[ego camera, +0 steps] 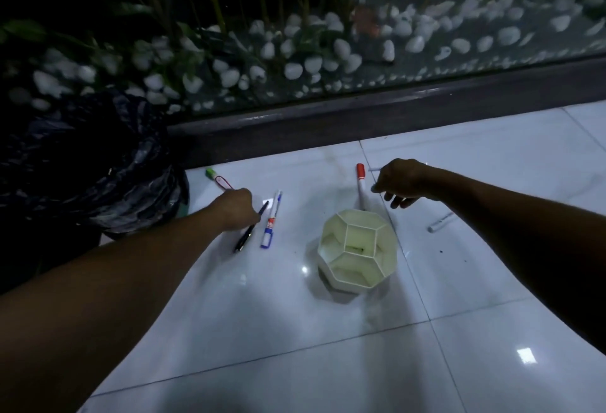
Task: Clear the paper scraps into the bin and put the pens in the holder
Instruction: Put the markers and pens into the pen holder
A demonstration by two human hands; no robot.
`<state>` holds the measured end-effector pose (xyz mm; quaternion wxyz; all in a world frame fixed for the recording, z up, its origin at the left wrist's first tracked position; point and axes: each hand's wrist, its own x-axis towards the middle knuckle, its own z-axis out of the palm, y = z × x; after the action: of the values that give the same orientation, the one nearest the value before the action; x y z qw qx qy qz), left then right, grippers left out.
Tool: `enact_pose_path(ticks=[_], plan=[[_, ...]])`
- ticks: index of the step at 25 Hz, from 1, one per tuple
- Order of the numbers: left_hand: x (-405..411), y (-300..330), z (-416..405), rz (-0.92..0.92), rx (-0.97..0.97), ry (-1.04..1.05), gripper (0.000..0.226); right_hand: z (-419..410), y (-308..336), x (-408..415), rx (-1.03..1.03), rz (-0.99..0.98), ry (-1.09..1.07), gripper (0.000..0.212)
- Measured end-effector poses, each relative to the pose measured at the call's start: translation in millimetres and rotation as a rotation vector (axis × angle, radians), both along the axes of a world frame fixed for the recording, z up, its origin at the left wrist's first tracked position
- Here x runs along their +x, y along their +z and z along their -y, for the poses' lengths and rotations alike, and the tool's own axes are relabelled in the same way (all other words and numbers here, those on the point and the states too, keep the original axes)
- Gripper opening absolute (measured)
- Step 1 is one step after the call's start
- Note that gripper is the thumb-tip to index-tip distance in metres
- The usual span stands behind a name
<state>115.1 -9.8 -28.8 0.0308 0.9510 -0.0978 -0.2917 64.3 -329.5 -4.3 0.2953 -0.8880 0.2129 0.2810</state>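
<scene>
A cream pen holder [356, 251] with hexagonal compartments stands on the white tiled floor. My left hand [236, 207] pinches a black pen [250, 228] lying on the floor. Right beside it lies a blue-capped marker [271, 219]. A green-capped marker [216, 177] lies beyond my left hand. A red-capped marker [361, 184] lies behind the holder. My right hand [400, 181] hovers next to it and holds a thin pale pen [373, 169]. Another white marker [440, 222] lies at the right, partly under my right forearm. No paper scraps show.
A bin lined with a black plastic bag [85, 163] stands at the left. A dark ledge [360, 114] runs along the back, with glass, white pebbles and plant stems behind it.
</scene>
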Motion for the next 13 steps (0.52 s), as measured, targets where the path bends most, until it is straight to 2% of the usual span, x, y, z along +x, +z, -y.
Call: enact_pose_path(ticks=[5, 9, 13], plan=[[9.8, -39.6, -21.3, -0.032, -0.026, 0.082, 0.036, -3.8, -42.5, 28.2, -0.123, 0.045, -0.032, 0.040], [11.0, -56.3, -21.8, 0.029, -0.068, 0.078, 0.020, -17.9, -71.9, 33.2, -0.203, 0.107, -0.015, 0.033], [13.5, -48.2, -18.1, 0.067, -0.165, 0.165, 0.017, -21.3, -76.8, 45.6, -0.096, 0.092, -0.101, 0.033]])
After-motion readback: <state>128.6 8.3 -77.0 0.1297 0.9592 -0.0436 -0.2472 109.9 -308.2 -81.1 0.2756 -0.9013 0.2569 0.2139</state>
